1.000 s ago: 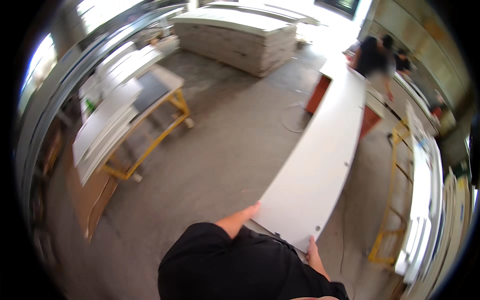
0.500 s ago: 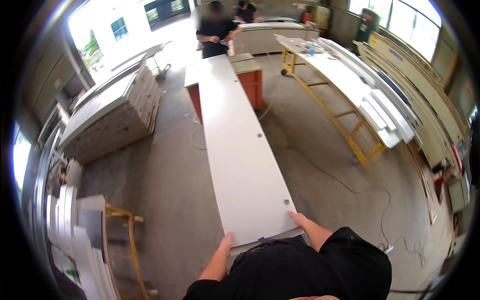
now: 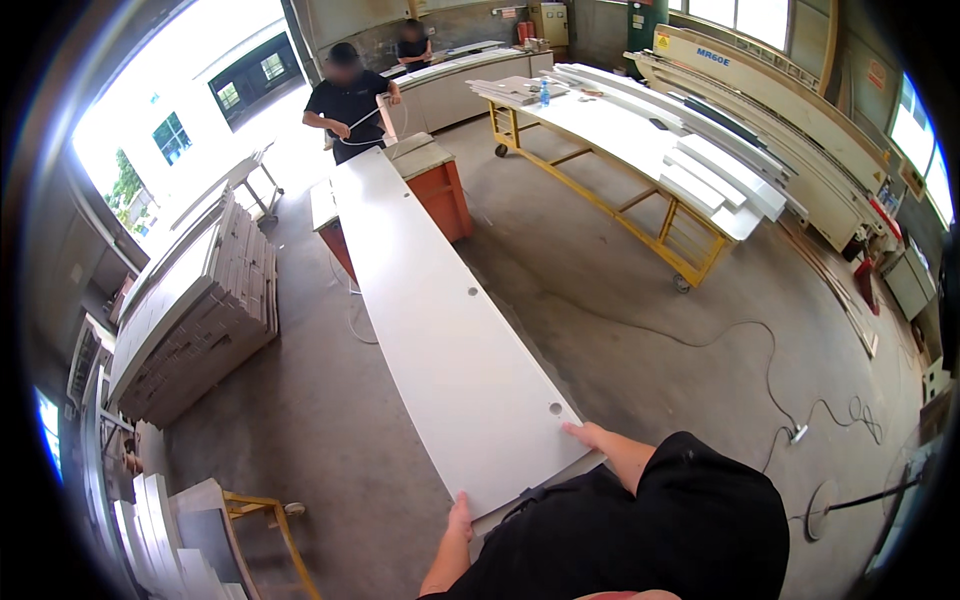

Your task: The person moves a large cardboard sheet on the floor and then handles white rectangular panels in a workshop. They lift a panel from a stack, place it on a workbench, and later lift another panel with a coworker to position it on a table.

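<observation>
A long white panel [image 3: 430, 325] with several round holes along its right edge stretches away from my body. My left hand [image 3: 460, 517] is closed on its near left corner, the thumb side showing at the edge. My right hand [image 3: 585, 434] grips the near right edge beside a round hole, its thumb on top. The fingers of both hands are hidden under the panel. Another panel edge shows beneath at my waist. The far end rests over an orange-sided workbench [image 3: 437, 195]. Behind it a co-worker [image 3: 345, 110] holds a thin pale hose or rod.
To the right stands a yellow-framed wheeled table [image 3: 620, 205] with white strips and a blue bottle [image 3: 544, 93]. Stacked panels [image 3: 200, 310] stand at left, with white boards [image 3: 165, 535] nearer. A cable [image 3: 690, 345] crosses the floor to a power strip [image 3: 798, 434]. Another person [image 3: 412, 48] is at the back.
My view has swung right, so the panel's far end and the co-worker sit further left. The co-worker's hands have moved apart along the thin pale hose or rod. My hands keep their grip.
</observation>
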`<state>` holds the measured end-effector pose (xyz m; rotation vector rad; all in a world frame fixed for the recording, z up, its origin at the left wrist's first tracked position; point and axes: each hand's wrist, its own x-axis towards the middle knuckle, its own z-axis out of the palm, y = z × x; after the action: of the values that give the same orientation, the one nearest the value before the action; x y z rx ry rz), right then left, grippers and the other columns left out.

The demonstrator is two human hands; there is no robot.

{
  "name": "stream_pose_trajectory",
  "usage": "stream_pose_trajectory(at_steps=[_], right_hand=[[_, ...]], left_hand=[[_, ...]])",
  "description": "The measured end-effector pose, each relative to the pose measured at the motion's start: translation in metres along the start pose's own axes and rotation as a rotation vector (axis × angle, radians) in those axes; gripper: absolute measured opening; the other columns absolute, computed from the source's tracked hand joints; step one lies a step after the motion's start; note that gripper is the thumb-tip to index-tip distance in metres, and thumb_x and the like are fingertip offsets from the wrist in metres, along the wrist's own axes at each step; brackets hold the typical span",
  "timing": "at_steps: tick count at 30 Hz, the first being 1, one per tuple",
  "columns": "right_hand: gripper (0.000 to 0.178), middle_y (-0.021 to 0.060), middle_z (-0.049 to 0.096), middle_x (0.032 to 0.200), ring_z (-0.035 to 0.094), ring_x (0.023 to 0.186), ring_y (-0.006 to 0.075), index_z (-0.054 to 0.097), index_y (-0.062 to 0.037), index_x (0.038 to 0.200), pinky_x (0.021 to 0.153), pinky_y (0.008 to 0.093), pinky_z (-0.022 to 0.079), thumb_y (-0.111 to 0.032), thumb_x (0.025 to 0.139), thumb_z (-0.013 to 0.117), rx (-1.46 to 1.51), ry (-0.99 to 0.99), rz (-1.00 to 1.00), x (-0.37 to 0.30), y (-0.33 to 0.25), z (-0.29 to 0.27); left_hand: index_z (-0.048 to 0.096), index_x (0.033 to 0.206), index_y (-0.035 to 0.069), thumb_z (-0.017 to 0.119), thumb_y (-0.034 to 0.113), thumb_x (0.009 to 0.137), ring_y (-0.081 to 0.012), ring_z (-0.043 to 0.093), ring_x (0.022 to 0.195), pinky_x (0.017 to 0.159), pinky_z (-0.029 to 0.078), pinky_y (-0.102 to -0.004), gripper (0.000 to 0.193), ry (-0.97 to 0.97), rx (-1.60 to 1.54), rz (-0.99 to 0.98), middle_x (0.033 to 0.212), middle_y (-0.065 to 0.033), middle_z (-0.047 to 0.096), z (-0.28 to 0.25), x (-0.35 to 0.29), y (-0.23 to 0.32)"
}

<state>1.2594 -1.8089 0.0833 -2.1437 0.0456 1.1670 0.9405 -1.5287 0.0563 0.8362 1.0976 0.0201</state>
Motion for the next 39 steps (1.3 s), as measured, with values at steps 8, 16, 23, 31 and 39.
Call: stream_pose_trajectory(at_steps=[8,16,23,31,39], right_hand=[[0.088,0.0235,0.065,0.114,0.064,0.103,0.0321,0.06,0.0116,0.119,0.087,0.0409,0.049,-0.069,0.083,0.057,0.132,-0.027,-0.013,0.031,0.02,0.004],[0.085,0.0225,0.065,0.111,0.065,0.101,0.0294,0.058,0.0122,0.12,0.088,0.0403,0.05,-0.065,0.084,0.061,0.247,-0.1,-0.01,0.015,0.012,0.003],[0.078,0.02,0.064,0.117,0.063,0.106,0.031,0.057,0.0065,0.125,0.091,0.0442,0.049,-0.063,0.09,0.052,0.194,-0.112,-0.017,0.019,0.012,-0.008],[0.074,0.0199,0.063,0.119,0.061,0.109,0.0317,0.055,0.0038,0.127,0.092,0.0473,0.048,-0.062,0.092,0.05,0.256,-0.179,0.012,0.001,0.0,-0.003],[0.071,0.0183,0.06,0.126,0.058,0.116,0.0326,0.052,0.001,0.131,0.096,0.0489,0.047,-0.06,0.095,0.048,0.27,-0.219,0.04,0.017,0.012,-0.008]], left_hand=[[0.048,0.133,-0.008,0.048,0.048,0.099,-0.0273,0.055,0.119,0.102,0.042,-0.0403,0.065,0.039,0.125,0.091,0.13,-0.0188,0.057,0.016,-0.023,0.011],[0.041,0.139,-0.008,0.048,0.057,0.096,-0.0286,0.042,0.132,0.11,0.031,-0.0395,0.079,0.11,0.248,-0.024,0.143,-0.0179,0.046,0.02,-0.045,0.026],[0.044,0.136,-0.008,0.048,0.063,0.092,-0.0302,0.052,0.12,0.098,0.042,-0.0426,0.084,0.042,0.222,0.048,0.132,-0.0223,0.054,0.0,0.01,-0.014],[0.043,0.135,-0.01,0.049,0.067,0.089,-0.0319,0.056,0.116,0.094,0.046,-0.0428,0.09,0.117,0.296,0.036,0.127,-0.0245,0.057,-0.013,0.032,-0.035],[0.045,0.132,-0.013,0.052,0.064,0.09,-0.0314,0.059,0.111,0.093,0.047,-0.0414,0.088,0.089,0.221,0.045,0.124,-0.025,0.059,-0.001,0.021,-0.026]])
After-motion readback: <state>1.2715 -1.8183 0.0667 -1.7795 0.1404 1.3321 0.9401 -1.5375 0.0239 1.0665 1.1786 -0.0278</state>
